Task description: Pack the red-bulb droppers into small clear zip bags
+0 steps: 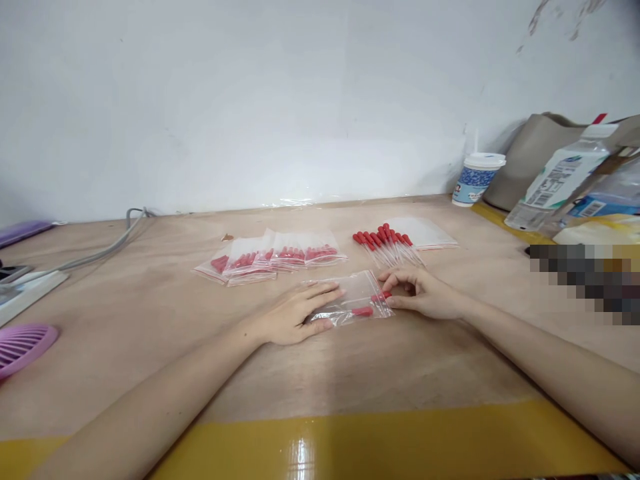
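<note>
A clear zip bag (356, 288) lies flat on the table. One red-bulbed dropper (363, 311) is inside it. My left hand (295, 312) rests on the bag's left end, fingers stretched out. At the open right end, my right hand (420, 291) pinches a second dropper (383, 296) by its red bulb, its front part within the bag. Just behind my right hand is a fanned pile of loose droppers (387, 241) with red bulbs and thin clear tubes. Beside them sits a stack of flat bags (425, 233).
Filled bags (287, 253) overlap in a row behind my left hand. A paper cup (477, 179), a plastic bottle (555, 177) and a grey-beige bag (520, 153) stand at the right. On the left are a grey cable (107, 250) and a pink slotted object (27, 347). Yellow tape (390, 440) covers the front edge.
</note>
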The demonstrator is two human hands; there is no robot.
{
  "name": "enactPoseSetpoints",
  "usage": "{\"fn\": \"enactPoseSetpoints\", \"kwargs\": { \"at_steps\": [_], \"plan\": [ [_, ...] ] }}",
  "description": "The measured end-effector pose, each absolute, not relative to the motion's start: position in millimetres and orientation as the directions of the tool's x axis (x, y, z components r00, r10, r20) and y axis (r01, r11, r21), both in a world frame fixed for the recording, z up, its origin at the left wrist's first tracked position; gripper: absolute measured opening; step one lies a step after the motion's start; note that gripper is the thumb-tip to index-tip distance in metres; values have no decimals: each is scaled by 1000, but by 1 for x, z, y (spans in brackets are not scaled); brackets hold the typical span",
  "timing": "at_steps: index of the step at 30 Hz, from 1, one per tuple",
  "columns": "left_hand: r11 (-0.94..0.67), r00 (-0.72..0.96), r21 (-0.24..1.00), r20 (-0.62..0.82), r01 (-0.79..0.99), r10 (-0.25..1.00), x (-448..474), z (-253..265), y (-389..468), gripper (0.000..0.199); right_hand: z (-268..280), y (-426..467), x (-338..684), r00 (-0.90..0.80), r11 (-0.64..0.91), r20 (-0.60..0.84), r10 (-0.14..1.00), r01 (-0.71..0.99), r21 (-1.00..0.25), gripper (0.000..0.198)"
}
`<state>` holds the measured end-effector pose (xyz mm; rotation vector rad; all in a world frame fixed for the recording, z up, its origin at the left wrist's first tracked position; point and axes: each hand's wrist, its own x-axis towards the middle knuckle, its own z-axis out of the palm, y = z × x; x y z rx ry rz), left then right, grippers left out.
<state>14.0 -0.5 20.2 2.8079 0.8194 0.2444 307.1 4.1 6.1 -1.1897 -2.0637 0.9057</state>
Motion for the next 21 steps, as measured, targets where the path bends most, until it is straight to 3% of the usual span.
{"fn": "enactPoseSetpoints", "kwargs": {
  "at_steps": [3, 6, 10, 16, 21],
  "plan": [
    [-825, 833, 243, 101, 510, 544, 15, 21, 0, 53, 3, 5, 302, -467, 489, 256, 846, 490, -722, 16],
    [-827, 833, 249, 115, 504, 542, 15, 20, 0, 53, -4, 7, 292, -445, 524, 334, 831, 429, -736, 16],
    [-832, 835, 251, 128, 494, 535, 14, 18, 1, 53, -10, 10, 282, -388, 508, 354, 851, 434, -744, 19],
    [-837, 837, 236, 130, 495, 531, 14, 16, 3, 54, -11, 10, 279, -459, 586, 384, 801, 468, -662, 18],
    [-843, 840, 234, 147, 484, 523, 14, 15, 4, 52, -10, 10, 279, -462, 563, 360, 811, 443, -698, 16]
  ]
}}
